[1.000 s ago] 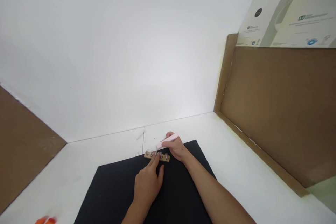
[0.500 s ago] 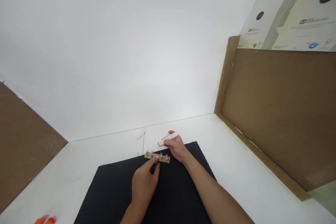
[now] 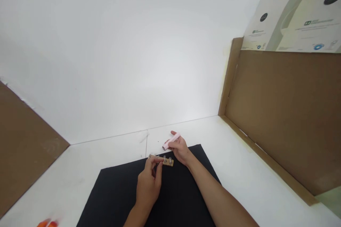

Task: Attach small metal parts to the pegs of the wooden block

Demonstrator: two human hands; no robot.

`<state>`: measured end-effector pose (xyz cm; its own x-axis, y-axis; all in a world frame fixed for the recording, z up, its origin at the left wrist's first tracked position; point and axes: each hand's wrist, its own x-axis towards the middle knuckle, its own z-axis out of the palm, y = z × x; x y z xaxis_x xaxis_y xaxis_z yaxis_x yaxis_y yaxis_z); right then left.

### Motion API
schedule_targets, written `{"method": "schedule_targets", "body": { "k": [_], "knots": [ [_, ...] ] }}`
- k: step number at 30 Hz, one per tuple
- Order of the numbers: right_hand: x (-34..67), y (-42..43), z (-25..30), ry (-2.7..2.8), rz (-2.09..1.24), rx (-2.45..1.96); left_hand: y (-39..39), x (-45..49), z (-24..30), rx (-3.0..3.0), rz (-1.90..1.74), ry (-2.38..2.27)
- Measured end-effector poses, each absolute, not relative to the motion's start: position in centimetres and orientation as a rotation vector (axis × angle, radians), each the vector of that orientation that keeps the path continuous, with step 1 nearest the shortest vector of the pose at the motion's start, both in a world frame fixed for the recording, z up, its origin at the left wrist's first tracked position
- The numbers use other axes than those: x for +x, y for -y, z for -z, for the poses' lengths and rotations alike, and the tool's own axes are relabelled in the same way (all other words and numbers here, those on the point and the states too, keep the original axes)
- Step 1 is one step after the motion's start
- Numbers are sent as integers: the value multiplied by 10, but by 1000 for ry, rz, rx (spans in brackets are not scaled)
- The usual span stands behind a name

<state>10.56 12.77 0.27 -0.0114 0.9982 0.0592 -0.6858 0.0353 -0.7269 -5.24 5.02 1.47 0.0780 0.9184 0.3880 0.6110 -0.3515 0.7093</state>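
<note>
My right hand (image 3: 181, 150) is closed around a slim pink bar-shaped object (image 3: 172, 142), fingers and thumb on either side of it, just beyond the black mat's far edge. A narrow wooden strip (image 3: 171, 164) with several small clear, shiny upright pieces lies at the far edge of the mat. My left hand (image 3: 149, 181) reaches over this strip, thumb and forefinger pinched together at its middle. The fingers hide the strip's middle and part of its left end. What sits in the pinch is too small to make out.
The black mat (image 3: 117, 191) lies on a white table (image 3: 66, 181) against a white wall. Brown cardboard panels (image 3: 279, 113) stand on the right and left. A crumpled clear scrap (image 3: 144, 136) lies behind the mat. Blurred orange objects (image 3: 46, 223) show at the lower left.
The pink bar has turned in my right hand, so its near end now shows. My left fingers have closed together and cover more of the strip's left part.
</note>
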Motion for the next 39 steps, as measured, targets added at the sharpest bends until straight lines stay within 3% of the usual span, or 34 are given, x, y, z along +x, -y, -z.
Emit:
{"method": "schedule_targets", "body": {
  "k": [11,30,39],
  "knots": [
    [107,-125,-5,725,-1488,-575,-54,-51,-10,1877,-1158,-1258],
    [108,-123,-6,773,-1515,-568,-58,-56,-22,1762,-1252,-1434],
    [107,-125,-3,782,-1506,-588,-56,-57,-16,1974,-1281,-1490]
  ]
}}
